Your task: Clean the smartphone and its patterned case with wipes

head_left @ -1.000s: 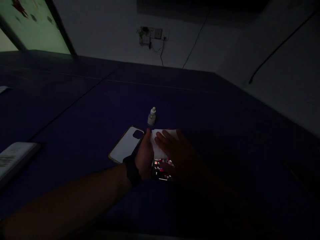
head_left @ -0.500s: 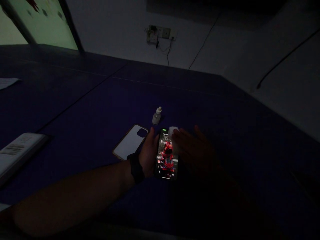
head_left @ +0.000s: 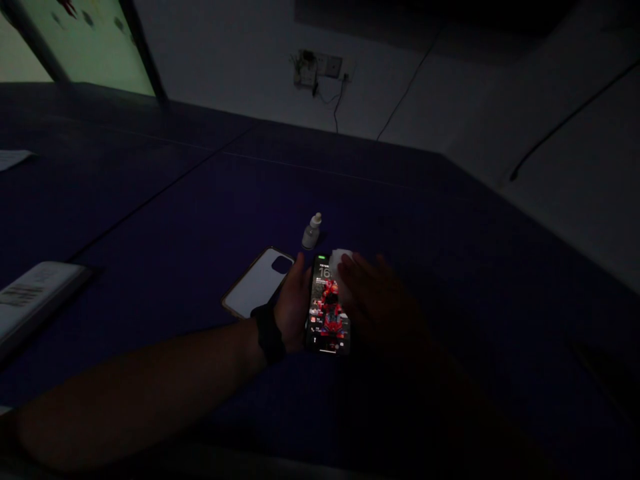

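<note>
A phone [head_left: 327, 313] with its screen lit, showing a red picture and a clock, is held in my left hand [head_left: 293, 307]. My left thumb lies along its left edge, and a dark watch circles that wrist. In my right hand [head_left: 377, 293] is a white tissue [head_left: 339, 256], pressed on the upper right of the screen. Darkness hides much of that hand. Just left of my left hand lies a pale phone case [head_left: 255, 283] with a camera cutout. A small bottle [head_left: 311, 233] with a white top stands beyond the phone.
The dark blue tabletop [head_left: 200, 207] has a seam running across it. On the left are a white box [head_left: 37, 293] and a sheet of paper [head_left: 14, 159]. Wall sockets [head_left: 325, 67] with cables are behind the table.
The phone and both hands appear slightly further left and up, while the whole view has shifted a little. My right hand and the tissue have slid slightly left over the screen.
</note>
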`<state>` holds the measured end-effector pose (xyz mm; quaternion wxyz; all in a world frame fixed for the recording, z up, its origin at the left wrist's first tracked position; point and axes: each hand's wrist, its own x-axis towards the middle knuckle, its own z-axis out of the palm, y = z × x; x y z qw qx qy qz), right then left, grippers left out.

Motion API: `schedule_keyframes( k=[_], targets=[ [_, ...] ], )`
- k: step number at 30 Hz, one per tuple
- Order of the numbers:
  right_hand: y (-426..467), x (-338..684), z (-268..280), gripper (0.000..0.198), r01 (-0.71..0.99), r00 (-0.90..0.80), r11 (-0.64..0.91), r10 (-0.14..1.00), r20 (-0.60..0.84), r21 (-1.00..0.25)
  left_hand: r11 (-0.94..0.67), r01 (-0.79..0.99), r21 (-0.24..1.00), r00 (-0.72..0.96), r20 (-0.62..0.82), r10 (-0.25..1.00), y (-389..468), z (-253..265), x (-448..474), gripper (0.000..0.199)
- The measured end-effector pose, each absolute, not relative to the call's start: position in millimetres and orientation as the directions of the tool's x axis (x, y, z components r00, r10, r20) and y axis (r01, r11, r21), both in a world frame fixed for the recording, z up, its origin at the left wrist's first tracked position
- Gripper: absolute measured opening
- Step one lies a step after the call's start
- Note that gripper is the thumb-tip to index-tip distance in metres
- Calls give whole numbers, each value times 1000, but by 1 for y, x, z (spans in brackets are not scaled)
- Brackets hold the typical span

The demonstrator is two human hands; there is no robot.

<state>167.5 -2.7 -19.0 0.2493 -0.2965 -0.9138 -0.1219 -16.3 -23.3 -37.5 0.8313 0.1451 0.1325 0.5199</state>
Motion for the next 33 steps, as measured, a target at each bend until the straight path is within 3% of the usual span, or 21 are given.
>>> schedule_keyframes(
  k=[4, 8, 13, 17, 23, 28, 33],
  targets=[
    [0, 171, -19, 42, 644, -659, 761, 506, 556, 71, 411, -831, 374, 421, -60, 905, -22, -41, -17, 65],
    [-3, 167, -19, 44, 577, -747, 805, 452, 488, 137, 424, -823, 377, 441, -45, 897, -22, -41, -17, 69],
    [-6, 165, -18, 43, 647, -695, 751, 510, 507, 132, 441, -815, 377, 450, -70, 891, -22, -39, -18, 70],
    [-6, 166, -18, 40, 557, -759, 819, 435, 484, 139, 438, -821, 365, 433, -102, 896, -22, -39, -18, 67],
    [-4, 166, -18, 42, 630, -705, 769, 507, 496, 108, 447, -810, 379, 450, -88, 889, -22, -37, -17, 70],
    [-6, 161, -19, 43, 472, -798, 873, 364, 480, 122, 428, -831, 356, 410, -129, 903, -21, -37, -17, 66],
    [-5, 163, -21, 43, 561, -736, 825, 456, 499, 73, 434, -813, 388, 414, -139, 900, -23, -33, -17, 69]
  ],
)
